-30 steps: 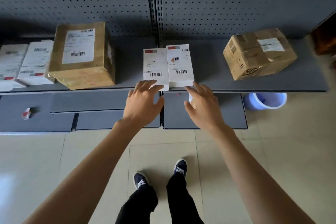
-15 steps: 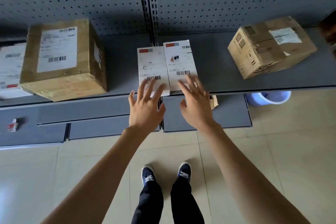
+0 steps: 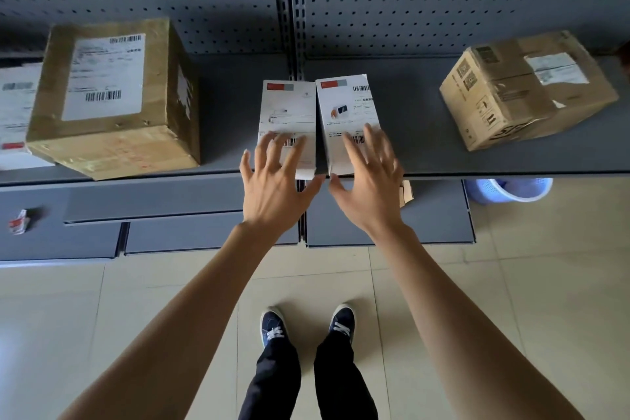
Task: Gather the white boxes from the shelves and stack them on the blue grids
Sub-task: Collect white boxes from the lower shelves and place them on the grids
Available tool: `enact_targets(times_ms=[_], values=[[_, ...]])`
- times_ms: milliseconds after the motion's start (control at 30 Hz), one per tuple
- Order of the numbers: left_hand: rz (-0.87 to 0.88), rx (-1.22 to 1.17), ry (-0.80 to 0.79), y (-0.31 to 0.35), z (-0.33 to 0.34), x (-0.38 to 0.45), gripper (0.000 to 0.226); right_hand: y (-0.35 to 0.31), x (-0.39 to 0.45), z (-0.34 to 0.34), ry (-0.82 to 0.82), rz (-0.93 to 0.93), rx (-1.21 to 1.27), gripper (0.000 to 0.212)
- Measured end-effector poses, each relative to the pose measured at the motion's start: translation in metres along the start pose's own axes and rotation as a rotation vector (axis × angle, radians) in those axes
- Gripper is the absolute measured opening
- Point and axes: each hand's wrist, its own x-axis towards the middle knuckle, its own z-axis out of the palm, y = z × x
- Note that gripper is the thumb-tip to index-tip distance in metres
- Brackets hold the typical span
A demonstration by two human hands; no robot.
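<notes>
Two white boxes side by side at front edge of grey shelf [image 3: 426,112], sides touching. Left box [image 3: 288,109]: red-grey label strip, barcode, near end overhanging edge. Right box [image 3: 347,106]: product picture, barcodes, turned slightly. More white boxes [image 3: 15,106] far left, partly cut off.

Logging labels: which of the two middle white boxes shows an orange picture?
The right white box, under the right hand; the left white box lacks it.

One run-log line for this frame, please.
phase: reach | left hand: open over left white box | right hand: open over right white box | lifted: none
</notes>
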Motion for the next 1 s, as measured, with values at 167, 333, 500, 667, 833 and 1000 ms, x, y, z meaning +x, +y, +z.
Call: enact_targets(times_ms=[167,333,500,667,833,1000], values=[[-0.028,0.034,0.009,0.001,0.008,0.006,0.069,0.003,0.006,0.012,0.055,0.003,-0.068,0.072],[-0.048,-0.031,0.048,0.001,0.010,0.010,0.052,0.010,0.008,0.021,0.120,-0.014,-0.031,0.060],[-0.040,-0.051,0.065,-0.003,0.010,0.004,0.056,0.015,0.000,0.018,0.161,-0.014,0.021,0.064],[0.012,-0.018,0.068,-0.010,0.012,-0.006,0.060,0.013,-0.006,0.015,0.169,0.017,0.003,0.062],[0.018,-0.030,0.063,-0.012,0.012,-0.006,0.060,0.007,-0.004,0.019,0.232,0.045,0.008,0.051],[0.057,-0.060,0.098,-0.012,0.010,-0.024,0.054,0.004,-0.011,0.010,0.255,0.056,0.021,0.054]])
